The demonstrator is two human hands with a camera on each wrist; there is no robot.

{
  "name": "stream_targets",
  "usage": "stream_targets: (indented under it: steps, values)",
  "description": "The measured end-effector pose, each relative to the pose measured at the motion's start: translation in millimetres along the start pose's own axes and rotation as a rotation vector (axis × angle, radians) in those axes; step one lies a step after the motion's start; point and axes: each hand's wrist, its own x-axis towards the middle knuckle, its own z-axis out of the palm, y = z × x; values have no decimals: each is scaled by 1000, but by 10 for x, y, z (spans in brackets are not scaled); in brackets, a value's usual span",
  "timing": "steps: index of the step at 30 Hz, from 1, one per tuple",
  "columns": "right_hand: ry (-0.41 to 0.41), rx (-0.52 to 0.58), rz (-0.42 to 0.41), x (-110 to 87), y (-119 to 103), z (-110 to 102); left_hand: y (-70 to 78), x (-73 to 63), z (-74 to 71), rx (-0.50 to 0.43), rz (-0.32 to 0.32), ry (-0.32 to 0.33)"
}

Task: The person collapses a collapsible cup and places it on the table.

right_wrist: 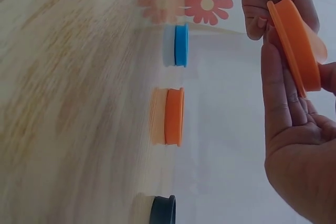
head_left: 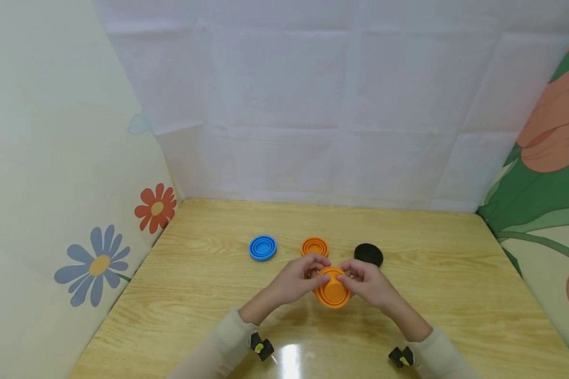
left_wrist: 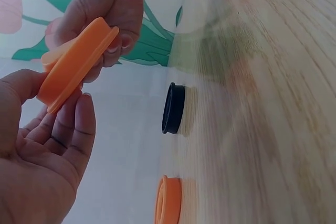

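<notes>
Both hands hold a light orange collapsible cup [head_left: 333, 299] above the table, its ringed side tilted up in the head view. My left hand [head_left: 296, 279] pinches its left edge, thumb on the ringed side and fingers beneath. On the opposite edge, my right hand [head_left: 371, 284] grips with its thumb on the same side. In the left wrist view the cup [left_wrist: 79, 66] is edge-on, with its middle bulging out a little past the outer ring. Behind the hands lie a blue collapsed cup [head_left: 263, 248], a darker orange one [head_left: 315, 246] and a black one [head_left: 370, 255], in a row.
The wooden table [head_left: 208, 284] meets a white cloth backdrop [head_left: 284, 105] at its far edge. A flower-printed wall [head_left: 66, 184] stands at the left, another printed panel [head_left: 550, 158] at the right. Dark devices [head_left: 262, 346] are strapped at both wrists.
</notes>
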Motion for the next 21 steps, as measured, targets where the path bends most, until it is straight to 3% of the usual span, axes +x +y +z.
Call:
stream_targets:
  steps: [7, 13, 21]
  values:
    - [-32, 46, 1, 1, 3, -28, 27, 29, 8, 24, 38, 13]
    - [-99, 86, 17, -1, 11, -53, 31, 26, 5, 49, 64, -13]
    - [-119, 102, -14, -13, 19, -55, 47, 10, 20, 51, 76, -34]
